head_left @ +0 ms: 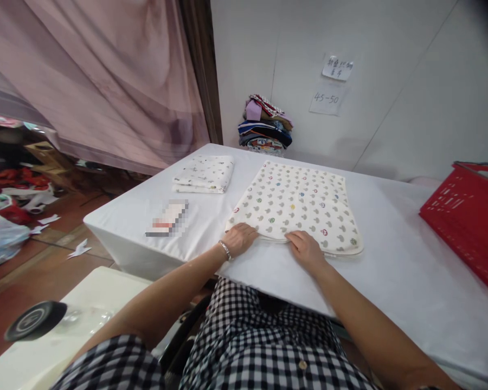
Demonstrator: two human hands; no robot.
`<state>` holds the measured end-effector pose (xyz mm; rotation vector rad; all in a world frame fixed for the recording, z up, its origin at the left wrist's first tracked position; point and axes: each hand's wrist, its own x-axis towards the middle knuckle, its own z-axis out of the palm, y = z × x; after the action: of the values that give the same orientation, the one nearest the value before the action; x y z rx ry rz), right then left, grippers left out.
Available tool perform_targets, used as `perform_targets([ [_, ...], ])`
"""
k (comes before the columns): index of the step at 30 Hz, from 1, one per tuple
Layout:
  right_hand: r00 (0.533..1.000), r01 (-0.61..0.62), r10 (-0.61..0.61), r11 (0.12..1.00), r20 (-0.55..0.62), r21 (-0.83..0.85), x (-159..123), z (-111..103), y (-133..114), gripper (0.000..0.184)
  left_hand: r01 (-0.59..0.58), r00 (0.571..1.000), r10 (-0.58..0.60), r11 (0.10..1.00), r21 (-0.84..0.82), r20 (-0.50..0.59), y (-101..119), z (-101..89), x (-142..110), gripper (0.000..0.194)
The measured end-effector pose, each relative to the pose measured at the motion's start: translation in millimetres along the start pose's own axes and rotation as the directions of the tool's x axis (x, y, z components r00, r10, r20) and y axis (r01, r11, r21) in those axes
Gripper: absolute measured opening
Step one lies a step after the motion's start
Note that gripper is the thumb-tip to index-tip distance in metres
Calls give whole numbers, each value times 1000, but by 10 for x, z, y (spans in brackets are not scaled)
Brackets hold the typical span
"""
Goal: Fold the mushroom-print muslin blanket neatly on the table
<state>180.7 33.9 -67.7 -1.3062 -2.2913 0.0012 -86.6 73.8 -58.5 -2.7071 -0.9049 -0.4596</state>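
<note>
A pink curtain [109, 70] is draped beyond and left of the left hand [241, 240]. A red basket [463, 211] is placed well right of the right hand [305, 250]. Beyond both, fabrics [265, 129] are piled near a wall [398, 70] bearing two paper notes [336, 67].

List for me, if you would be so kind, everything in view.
patterned cloth: 1, off-white with grey and coloured motifs, table centre
folded cloth: 1, white with dark print, table's left
pixelated item: 1, pale and red, table's front left
covered table: 1, white, centre
plastic basket: 1, red, table's right
fabric stack: 1, multicoloured, by the wall
handwritten sheets: 2, white, on the wall
wall: 1, pale grey, back
curtain: 1, pink, upper left
plastic bag: 1, whitish, far left
black disc-shaped object: 1, black, lower left
checked clothing: black and white, bottom
bracelet: 1, silvery, left wrist
left hand: 1, bare, cloth's near edge
right hand: 1, bare, same edge
</note>
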Motion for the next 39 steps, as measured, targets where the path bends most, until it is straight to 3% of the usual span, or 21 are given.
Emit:
perform_targets([
  [7,1000,31,-31,999,0,-32,-12,-2,16,32,69,997,-71,993,91,19,33,-22,52,21],
  [14,998,62,-60,996,26,-56,-21,-9,21,32,34,999,-33,999,40,-6,7,-4,44,20],
  [22,999,44,-43,999,22,-21,-19,-19,25,31,113,993,-113,994,-1,-30,64,-11,14,20],
  [31,999,48,-48,999,5,-4,-24,-8,39,31,124,992,-123,987,98,-12,146,-37,48,19],
  [39,998,60,-60,998,19,-4,-18,-14,51,32,186,981,-187,982,23,53,183,-55,49,19],
])
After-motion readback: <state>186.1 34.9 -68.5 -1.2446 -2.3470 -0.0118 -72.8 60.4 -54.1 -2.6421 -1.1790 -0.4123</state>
